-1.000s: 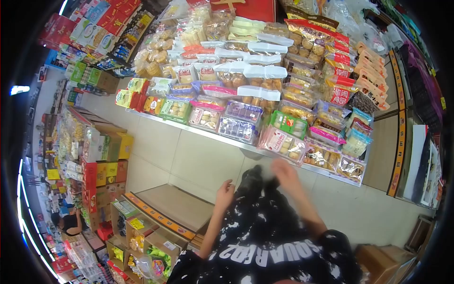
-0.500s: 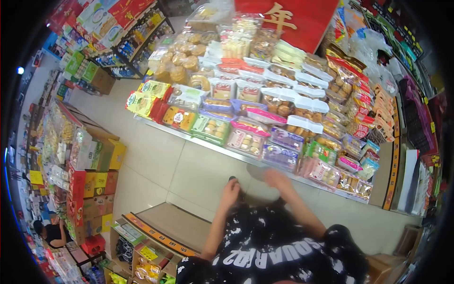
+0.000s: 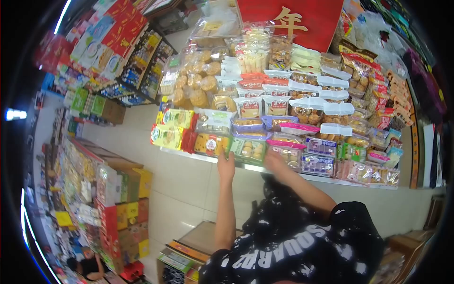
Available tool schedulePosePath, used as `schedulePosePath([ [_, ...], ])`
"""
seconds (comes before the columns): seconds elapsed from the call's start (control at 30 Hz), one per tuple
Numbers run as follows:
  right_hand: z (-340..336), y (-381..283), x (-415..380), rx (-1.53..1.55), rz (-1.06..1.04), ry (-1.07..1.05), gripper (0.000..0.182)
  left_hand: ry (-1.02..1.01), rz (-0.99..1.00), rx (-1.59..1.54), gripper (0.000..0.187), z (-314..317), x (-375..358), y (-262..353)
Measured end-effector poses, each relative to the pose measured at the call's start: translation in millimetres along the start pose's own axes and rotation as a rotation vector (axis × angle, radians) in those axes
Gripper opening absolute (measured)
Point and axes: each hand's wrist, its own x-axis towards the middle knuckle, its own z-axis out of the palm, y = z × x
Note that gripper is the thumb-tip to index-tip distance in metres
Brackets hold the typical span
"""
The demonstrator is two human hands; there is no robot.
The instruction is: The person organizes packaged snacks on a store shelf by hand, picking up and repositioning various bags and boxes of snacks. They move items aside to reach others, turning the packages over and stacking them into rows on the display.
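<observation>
My left hand (image 3: 226, 165) reaches up to the front edge of the display table (image 3: 189, 156), fingers extended and touching the edge just below an orange pastry pack (image 3: 211, 143) and a green-rimmed pastry pack (image 3: 249, 149). My right hand (image 3: 275, 160) is blurred and rests against the front of a pink-labelled pastry pack (image 3: 289, 154). Neither hand clearly holds anything. My black printed shirt (image 3: 293, 246) fills the bottom of the view.
The table is piled with bagged and boxed pastries under a red sign (image 3: 291, 19). Stacked cardboard cartons (image 3: 123, 199) line the left aisle. A low box display (image 3: 182, 258) stands by my legs. A person (image 3: 87, 267) crouches at bottom left. Snack shelves (image 3: 118, 52) stand behind.
Both hands rose from in front of my shirt up to the table's front edge, and the view swung so the display sits nearer the centre.
</observation>
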Motion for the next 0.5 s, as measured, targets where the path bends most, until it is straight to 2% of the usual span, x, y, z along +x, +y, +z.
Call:
schedulePosePath([
  [0.07, -4, 14, 29, -0.113, 0.175, -0.035, 0.031, -0.059, -0.011, 0.163, 0.057, -1, 19, 6],
  [0.1, -4, 18, 37, -0.080, 0.184, -0.015, 0.031, -0.096, -0.042, 0.303, 0.058, 1, 25, 7],
  [0.17, -2, 28, 36, -0.545, -0.056, 0.111, 0.036, -0.167, -0.070, 0.333, 0.056, 4, 24, 7],
  [0.23, 4, 6, 27, -0.513, -0.002, 0.085, 0.043, -0.201, -0.046, 0.297, 0.051, 0, 21, 20],
  [0.37, 13, -23, 28, -0.614, 0.086, 0.069, 0.047, -0.286, -0.007, 0.330, 0.048, 4, 22, -12],
  [0.47, 20, -63, 24, -0.638, 0.229, -0.005, 0.053, -0.266, -0.077, 0.315, 0.046, 2, 19, 11],
  [0.5, 24, -57, 26, -0.656, 0.229, 0.000, 0.053, -0.265, -0.080, 0.298, 0.046, 3, 19, 15],
])
